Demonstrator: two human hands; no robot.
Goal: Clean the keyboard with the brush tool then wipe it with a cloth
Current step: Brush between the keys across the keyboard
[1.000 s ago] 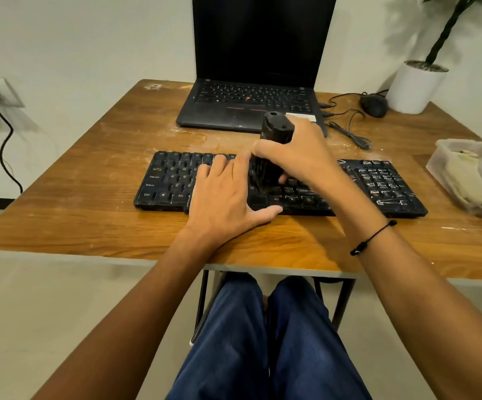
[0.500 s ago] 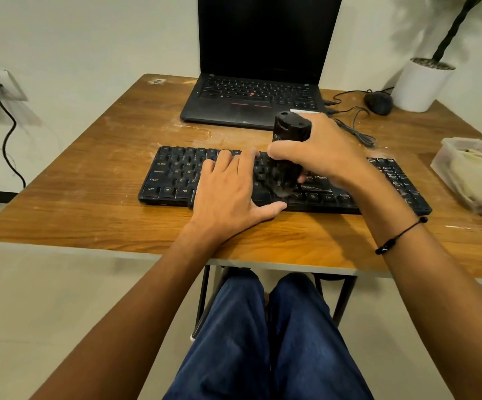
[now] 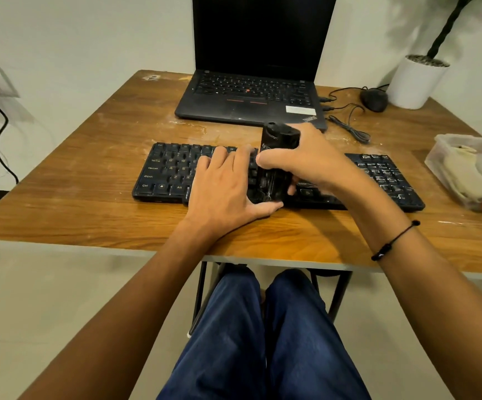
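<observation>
A black keyboard (image 3: 170, 174) lies across the middle of the wooden desk (image 3: 89, 215). My left hand (image 3: 222, 192) rests flat on its left-centre keys, fingers straight, thumb along the front edge. My right hand (image 3: 314, 160) grips a black cylindrical brush tool (image 3: 277, 140) held upright, its lower end down on the keys near the front row. The brush's bristles are hidden by the tool body and my fingers. A pale cloth (image 3: 464, 174) lies in a clear plastic container (image 3: 436, 168) at the right edge of the desk.
A black laptop (image 3: 251, 93) stands open behind the keyboard, screen dark. A mouse (image 3: 374, 100) with a coiled cable and a white plant pot (image 3: 415, 82) stand at the back right. A wall socket with a black cable (image 3: 0, 134) is on the left. My knees are under the desk.
My right hand has drawn the brush tool toward the keyboard's front edge and slightly left. My left hand stays flat on the keys. The camera view shifted a little.
</observation>
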